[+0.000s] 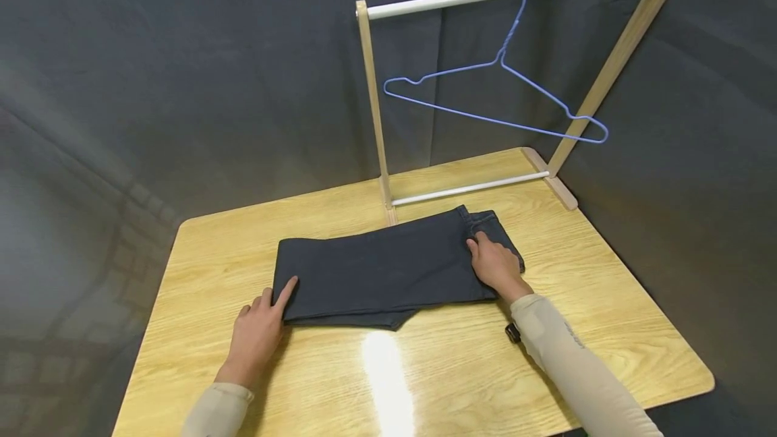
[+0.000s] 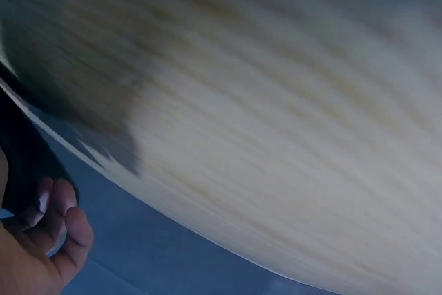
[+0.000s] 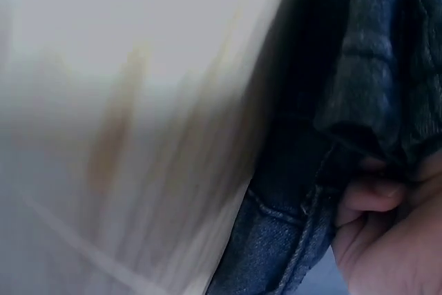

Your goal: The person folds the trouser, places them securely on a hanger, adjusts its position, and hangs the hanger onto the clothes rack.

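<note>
A pair of dark navy jeans (image 1: 376,265) lies folded into a long flat bundle on the wooden table. At its left end, my left hand (image 1: 257,332) pinches the edge, one digit lying on top of the cloth and the other fingers beside it. In the left wrist view, curled fingers of the left hand (image 2: 52,233) show next to the dark cloth. My right hand (image 1: 494,265) grips the right end, where a stitched hem overlaps the end section. The right wrist view shows curled fingers of the right hand (image 3: 387,233) at the seamed denim (image 3: 276,233).
Behind the jeans stands a wooden rack with a white top rail (image 1: 449,0) and a low white bar (image 1: 470,189). A blue hanger (image 1: 502,52) hangs from the rail. Dark curtains (image 1: 243,86) surround the table (image 1: 231,241) at the back and sides.
</note>
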Motion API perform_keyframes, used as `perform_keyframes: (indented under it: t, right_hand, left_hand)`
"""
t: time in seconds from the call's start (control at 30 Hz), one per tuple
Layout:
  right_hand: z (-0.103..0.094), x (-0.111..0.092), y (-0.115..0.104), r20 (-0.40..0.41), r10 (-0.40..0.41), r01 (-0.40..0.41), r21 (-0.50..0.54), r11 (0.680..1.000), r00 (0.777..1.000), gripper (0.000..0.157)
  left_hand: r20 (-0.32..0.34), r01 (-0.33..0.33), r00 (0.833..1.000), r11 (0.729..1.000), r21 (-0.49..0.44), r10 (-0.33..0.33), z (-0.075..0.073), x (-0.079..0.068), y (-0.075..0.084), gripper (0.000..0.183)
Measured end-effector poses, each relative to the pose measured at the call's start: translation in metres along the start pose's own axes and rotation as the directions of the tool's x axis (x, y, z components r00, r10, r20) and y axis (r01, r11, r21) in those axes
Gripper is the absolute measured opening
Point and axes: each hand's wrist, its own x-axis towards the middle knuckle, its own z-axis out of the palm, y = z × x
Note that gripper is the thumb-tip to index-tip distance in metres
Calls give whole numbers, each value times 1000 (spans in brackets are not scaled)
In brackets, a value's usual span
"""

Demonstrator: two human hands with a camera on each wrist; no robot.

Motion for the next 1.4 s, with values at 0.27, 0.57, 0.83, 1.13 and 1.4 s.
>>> perform_keyframes:
  t: [0.27,0.57,0.83,1.13,1.4]
  right_hand:
    - [10,-5,-14,-14,-50,50,15,999,999,47]
    - [11,15,-11,-10,-39,39,-10,999,999,47]
    - [0,46,1,38,-42,43,-26,999,998,50]
    - [-8,85,10,109,-41,45,-30,999,993,55]
    - [-18,94,11,151,17,-13,-29,1000,988,56]
  left_hand:
    - [25,22,999,1000,13,-23,4,-13,-14,75]
    - [47,16,999,999,-46,-13,11,-14,-10,72]
    - [76,-7,997,997,-79,13,7,-6,5,76]
    - [111,-16,993,998,-67,24,7,1,21,76]
    - [117,-46,992,996,-80,55,1,1,30,75]
